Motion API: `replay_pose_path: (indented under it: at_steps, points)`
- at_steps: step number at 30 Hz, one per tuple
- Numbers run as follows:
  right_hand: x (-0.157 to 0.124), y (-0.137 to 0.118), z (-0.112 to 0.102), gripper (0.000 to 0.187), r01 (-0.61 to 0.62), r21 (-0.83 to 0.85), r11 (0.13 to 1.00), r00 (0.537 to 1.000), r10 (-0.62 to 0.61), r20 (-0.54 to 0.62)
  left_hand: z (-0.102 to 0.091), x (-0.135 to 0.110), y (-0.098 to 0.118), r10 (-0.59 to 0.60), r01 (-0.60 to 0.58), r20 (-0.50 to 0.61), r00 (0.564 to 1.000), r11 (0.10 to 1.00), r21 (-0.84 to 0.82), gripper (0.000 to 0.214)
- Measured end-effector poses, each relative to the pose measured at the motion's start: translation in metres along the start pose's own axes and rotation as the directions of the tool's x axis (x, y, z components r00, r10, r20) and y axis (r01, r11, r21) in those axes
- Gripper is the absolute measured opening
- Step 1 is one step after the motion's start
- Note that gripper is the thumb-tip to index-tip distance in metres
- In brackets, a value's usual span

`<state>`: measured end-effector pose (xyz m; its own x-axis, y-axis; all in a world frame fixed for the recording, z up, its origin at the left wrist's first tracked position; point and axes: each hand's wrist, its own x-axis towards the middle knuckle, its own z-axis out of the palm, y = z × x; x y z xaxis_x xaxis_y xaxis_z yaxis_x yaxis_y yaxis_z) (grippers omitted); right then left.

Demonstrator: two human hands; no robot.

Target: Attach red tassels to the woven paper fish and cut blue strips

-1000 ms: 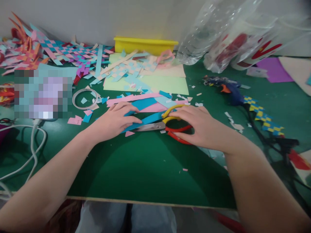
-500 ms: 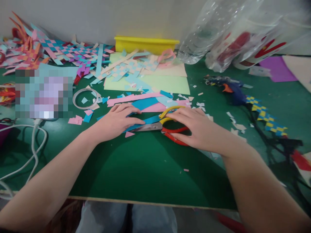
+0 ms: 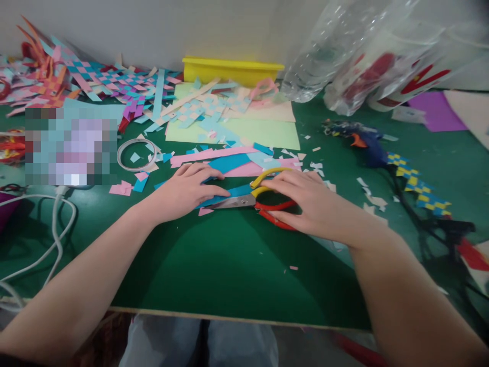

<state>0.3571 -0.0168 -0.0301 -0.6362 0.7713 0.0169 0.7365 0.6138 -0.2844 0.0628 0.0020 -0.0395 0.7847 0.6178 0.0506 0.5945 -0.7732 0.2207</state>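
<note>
My right hand [image 3: 305,196] is closed around the scissors [image 3: 273,205], which have one yellow handle and one red handle. Their blades point left and lie along the near edge of a blue paper strip [image 3: 241,190]. My left hand [image 3: 187,191] holds that strip down, its thumb and fingers bent over it and hiding part of it and of the blade tips. Just beyond my hands lie a wider blue paper piece [image 3: 235,163] and a pink paper strip [image 3: 214,153]. A small pink scrap [image 3: 205,211] rests below the blades.
A tape roll [image 3: 136,154] lies left of my hands, near a blurred-out object [image 3: 76,148] with a white cable [image 3: 55,229]. Woven paper strips [image 3: 114,81] and a yellow tray [image 3: 233,70] line the wall. Plastic-wrapped cups [image 3: 382,66] stand at right, behind a checkered woven band [image 3: 418,181].
Both hands, the scissors and the strip keep practically the same position. The whole view has shifted very slightly.
</note>
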Motion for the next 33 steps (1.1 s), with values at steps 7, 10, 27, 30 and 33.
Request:
replay_pose_path:
  at_steps: [7, 10, 27, 30, 33]
  points:
    - [0.002, -0.004, 0.001, 0.042, 0.023, 0.009, 1.0, 1.0, -0.023, -0.002, 0.0, 0.0, -0.001, 0.002, -0.002, -0.004, 1.0, 1.0, 0.002, 0.042]
    - [0.001, -0.003, 0.0, 0.041, 0.026, 0.009, 1.0, 1.0, -0.026, -0.002, 0.0, 0.0, -0.001, 0.002, -0.003, -0.015, 1.0, 1.0, -0.008, 0.043]
    - [0.003, -0.022, 0.003, 0.041, 0.044, -0.051, 0.998, 0.998, -0.046, -0.04, 0.002, 0.0, 0.0, 0.036, -0.034, -0.033, 0.999, 0.998, 0.057, 0.046]
    - [0.004, -0.027, 0.004, 0.04, 0.058, -0.069, 0.996, 0.997, -0.062, -0.054, 0.002, 0.0, 0.0, 0.032, -0.03, -0.032, 0.999, 0.998, 0.063, 0.044]
    - [0.005, -0.029, 0.005, 0.04, 0.073, -0.082, 0.994, 0.996, -0.076, -0.042, 0.002, 0.0, 0.0, 0.038, -0.036, -0.033, 0.999, 0.997, 0.066, 0.044]
